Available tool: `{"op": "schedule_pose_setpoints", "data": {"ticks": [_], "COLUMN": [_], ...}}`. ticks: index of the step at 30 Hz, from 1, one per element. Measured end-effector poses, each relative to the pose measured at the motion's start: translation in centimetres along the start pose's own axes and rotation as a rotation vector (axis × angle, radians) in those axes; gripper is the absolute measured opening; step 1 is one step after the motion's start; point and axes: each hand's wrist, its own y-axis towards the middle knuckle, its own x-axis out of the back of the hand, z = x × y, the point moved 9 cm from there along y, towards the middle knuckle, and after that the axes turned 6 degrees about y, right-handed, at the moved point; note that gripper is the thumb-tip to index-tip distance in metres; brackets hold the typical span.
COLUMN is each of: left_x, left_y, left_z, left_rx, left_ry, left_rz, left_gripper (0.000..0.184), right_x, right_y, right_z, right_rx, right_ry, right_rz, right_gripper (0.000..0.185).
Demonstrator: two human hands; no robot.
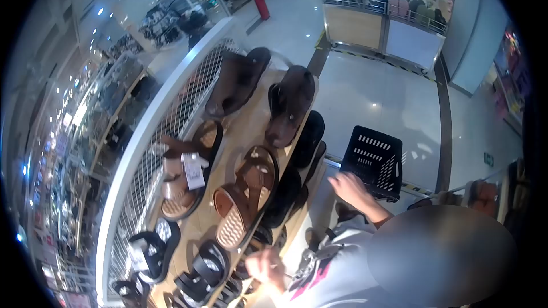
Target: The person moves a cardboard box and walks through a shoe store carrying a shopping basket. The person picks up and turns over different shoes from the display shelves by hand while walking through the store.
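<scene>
My left hand (265, 265) is at the shelf's front edge, beside black sandals (211, 262); it is smeared and bright, so its grip is unclear. Farther right, my right hand (349, 187) has curled fingers, with nothing visible in them. Just beyond it is a black shopping basket (374, 157); whether the two touch I cannot tell. On the wooden shelf (197, 234) are brown strap sandals (246, 197), another brown pair (182, 179) with a white tag (193, 171), and dark brown slip-on shoes (291, 105).
A white mesh panel (151, 159) borders the shelf's left side. Ahead, a bin (357, 28) of piled footwear stands on the shiny floor (365, 94). Shelves of goods line the left, more footwear (482, 197) is at right. A blurred round shape (445, 256) covers the lower right.
</scene>
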Motion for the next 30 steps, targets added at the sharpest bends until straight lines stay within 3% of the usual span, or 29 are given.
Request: {"op": "schedule_pose_setpoints", "data": {"ticks": [2,5,8,9,11,13,14,16,17,18,19,20,21,23,25,27,30], "left_x": [-6.2,-15.3,-23.3,-25.4,-28.5,-32.9,-35.2,-39.4,-41.1,-42.8,-43.8,-46.3,-49.7,-48.8,-49.8,-53.3,-59.3], "left_y": [-2.1,-4.1,-4.1,-4.0,-2.8,-4.0,-5.7,-9.5,-11.7,-12.4,-14.5,-15.7,-19.0,-13.0,-10.5,-9.2,-7.7], "left_z": [-0.7,-5.8,-13.3,-16.3,-23.0,-28.0,-30.7,-31.9,-32.1,-32.6,-33.8,-33.1,-32.4,-34.6,-35.1,-35.6,-36.6], "left_rx": [0.125,-0.059,-0.337,-0.4,-0.528,-0.525,-0.425,-0.387,-0.505,-0.652,-0.813,-0.679,-0.711,-0.646,-0.461,-0.475,-0.651], "left_ry": [-0.294,-0.589,-0.698,-0.732,-0.773,-0.869,-0.876,-0.806,-0.774,-0.538,-0.324,-0.428,-0.512,-0.237,-0.227,-0.221,-0.274], "left_rz": [0.379,0.687,0.952,1.016,1.06,0.948,1.154,1.336,1.34,1.426,1.521,1.384,1.475,1.674,1.961,1.926,1.642], "left_gripper": [0.017,0.01,0.017,0.02,0.02,0.024,0.028,0.035,0.04,0.043,0.047,0.055,0.054,0.051,0.048,0.046,0.046], "right_x": [0.3,0.8,1.9,1.8,0.8,0.4,1.2,1.8,1.5,0.5,0.3,0.4,-0.5,1.0,1.4,3.4,5.5], "right_y": [-4.6,-10.2,-13.0,-13.8,-13.7,-12.1,-11.4,-9.7,-9.0,-8.7,-8.4,-8.1,-7.8,-5.1,-2.3,1.2,6.6], "right_z": [-6.5,-14.5,-18.6,-21.3,-26.1,-29.2,-29.4,-29.1,-28.8,-30.7,-31.7,-33.0,-34.2,-34.7,-35.7,-36.0,-37.7], "right_rx": [-0.043,-0.231,-0.271,-0.39,-0.502,-0.495,-0.414,-0.32,-0.15,0.018,-0.042,-0.058,-0.088,-0.054,-0.041,0.006,-0.031], "right_ry": [-0.149,-0.271,-0.359,-0.225,-0.241,-0.124,-0.115,0.003,0.029,0.08,0.002,-0.057,-0.108,-0.014,-0.067,-0.061,0.005], "right_rz": [-0.092,-0.247,-0.423,-0.451,-0.272,0.035,0.001,0.027,-0.017,-0.15,-0.102,-0.087,-0.073,-0.159,-0.167,-0.238,-0.191], "right_gripper": [0.028,0.046,0.056,0.059,0.051,0.04,0.039,0.039,0.036,0.032,0.029,0.029,0.028,0.029,0.037,0.042,0.048]}}
